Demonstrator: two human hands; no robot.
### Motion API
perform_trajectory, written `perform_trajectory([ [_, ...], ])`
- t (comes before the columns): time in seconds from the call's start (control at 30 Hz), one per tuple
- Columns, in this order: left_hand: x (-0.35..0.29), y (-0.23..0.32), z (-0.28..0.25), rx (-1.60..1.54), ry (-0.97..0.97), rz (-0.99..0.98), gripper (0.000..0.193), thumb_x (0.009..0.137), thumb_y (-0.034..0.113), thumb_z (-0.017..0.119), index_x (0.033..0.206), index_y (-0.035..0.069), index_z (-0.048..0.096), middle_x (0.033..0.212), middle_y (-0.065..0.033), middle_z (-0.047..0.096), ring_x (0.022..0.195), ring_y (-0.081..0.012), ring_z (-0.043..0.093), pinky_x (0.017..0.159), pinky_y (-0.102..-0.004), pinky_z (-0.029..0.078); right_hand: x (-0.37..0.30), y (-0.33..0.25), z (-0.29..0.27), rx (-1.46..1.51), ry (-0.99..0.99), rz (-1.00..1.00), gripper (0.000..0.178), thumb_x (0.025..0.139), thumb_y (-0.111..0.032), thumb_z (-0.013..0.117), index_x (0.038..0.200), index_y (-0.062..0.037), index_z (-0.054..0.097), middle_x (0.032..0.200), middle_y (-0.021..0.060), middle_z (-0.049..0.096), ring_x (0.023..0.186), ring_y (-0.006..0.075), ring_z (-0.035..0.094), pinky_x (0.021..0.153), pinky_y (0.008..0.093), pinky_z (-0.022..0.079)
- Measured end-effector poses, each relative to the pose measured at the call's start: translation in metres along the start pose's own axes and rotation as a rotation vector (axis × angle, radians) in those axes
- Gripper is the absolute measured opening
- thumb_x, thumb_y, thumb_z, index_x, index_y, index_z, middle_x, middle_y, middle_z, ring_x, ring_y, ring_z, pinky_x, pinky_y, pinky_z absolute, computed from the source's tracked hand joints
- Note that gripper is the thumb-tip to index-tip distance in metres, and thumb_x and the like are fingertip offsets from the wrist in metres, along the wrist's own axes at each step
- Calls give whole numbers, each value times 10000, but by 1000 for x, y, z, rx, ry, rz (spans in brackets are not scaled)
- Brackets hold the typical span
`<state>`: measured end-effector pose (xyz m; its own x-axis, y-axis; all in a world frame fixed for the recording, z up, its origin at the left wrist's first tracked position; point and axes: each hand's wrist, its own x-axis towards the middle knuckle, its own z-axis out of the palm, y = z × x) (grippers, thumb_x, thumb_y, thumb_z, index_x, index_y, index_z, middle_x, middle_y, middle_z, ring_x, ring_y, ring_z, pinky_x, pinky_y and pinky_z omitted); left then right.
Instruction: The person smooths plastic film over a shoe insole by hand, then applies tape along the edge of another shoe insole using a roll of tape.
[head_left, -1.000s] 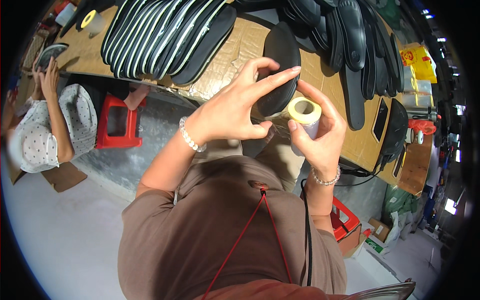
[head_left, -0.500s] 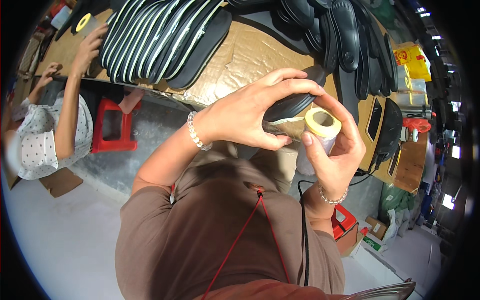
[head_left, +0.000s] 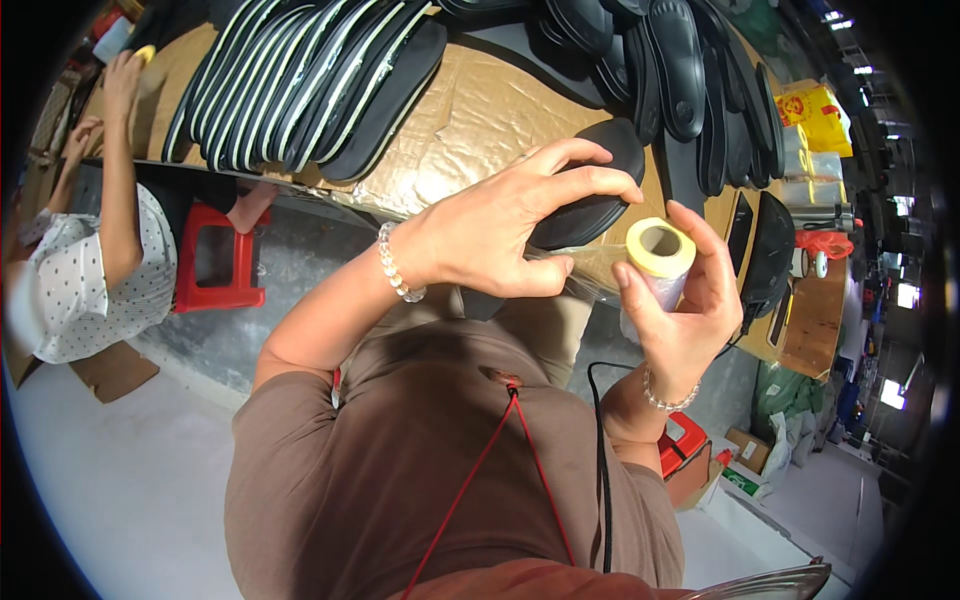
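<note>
My left hand (head_left: pixel 505 225), with a beaded bracelet at its wrist, curves around a black shoe sole (head_left: pixel 610 160), fingers over its side and thumb below. A second sole seems to lie against it, but my fingers hide part of both. My right hand (head_left: pixel 690 310) grips a roll of clear film (head_left: pixel 668 285) with a yellow core end, thumb on one side and fingers on the other. Between the roll and the sole runs a thin stretched strip of film (head_left: pixel 600 248). Both hands are over the near edge of the cardboard-covered table (head_left: pixel 480 120).
Black soles with pale edges (head_left: pixel 300 90) stand in a row at the far left. More black soles (head_left: pixel 680 80) pile up at the far right, beside a yellow bag (head_left: pixel 815 115) and film rolls. At left, a co-worker's hand (head_left: pixel 122 85) is near a red stool (head_left: pixel 215 260).
My right hand and the roll have shifted slightly right, away from the sole, and its fingers have lifted off my left hand's side. The co-worker's hand has moved left.
</note>
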<state>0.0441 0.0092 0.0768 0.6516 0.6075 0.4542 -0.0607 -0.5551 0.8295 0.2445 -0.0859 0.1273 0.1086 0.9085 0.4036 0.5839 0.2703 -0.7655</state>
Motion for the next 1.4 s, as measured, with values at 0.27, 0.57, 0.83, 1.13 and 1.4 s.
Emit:
perform_trajectory([
  [0.27,2,-2,1,4,-20,-7,786,635,238,606,1409,102,568,1489,-234,470,1426,-411,433,1186,-493,364,7,3,6,-87,117,62,561,711,-106,901,1217,14,693,1061,78,729,881,131,701,769,268,545],
  [0.57,2,-2,3,37,-1,-6,766,634,179,601,1396,98,581,1456,-214,514,1420,-398,448,1180,-488,380,9,3,10,-144,154,22,534,714,-119,898,1195,3,701,1058,72,731,847,133,693,746,269,541],
  [0.83,0,-1,9,-3,39,-14,705,668,187,567,1363,80,610,1433,-212,547,1416,-397,457,1183,-496,375,5,1,12,-160,164,57,526,710,-127,905,1178,1,704,1041,75,731,824,139,688,734,276,542],
  [1.13,-5,-1,14,-17,80,-33,664,684,145,550,1340,83,632,1444,-235,538,1403,-420,465,1182,-504,361,4,0,15,-232,139,43,505,711,-135,905,1155,-8,701,1022,92,726,819,166,696,727,291,546],
  [1.4,-9,-1,21,-11,109,-46,662,695,73,536,1349,99,637,1476,-227,509,1387,-423,470,1183,-504,348,0,-1,15,-289,85,40,517,776,-82,894,1229,5,661,1081,59,706,900,112,674,784,255,541],
])
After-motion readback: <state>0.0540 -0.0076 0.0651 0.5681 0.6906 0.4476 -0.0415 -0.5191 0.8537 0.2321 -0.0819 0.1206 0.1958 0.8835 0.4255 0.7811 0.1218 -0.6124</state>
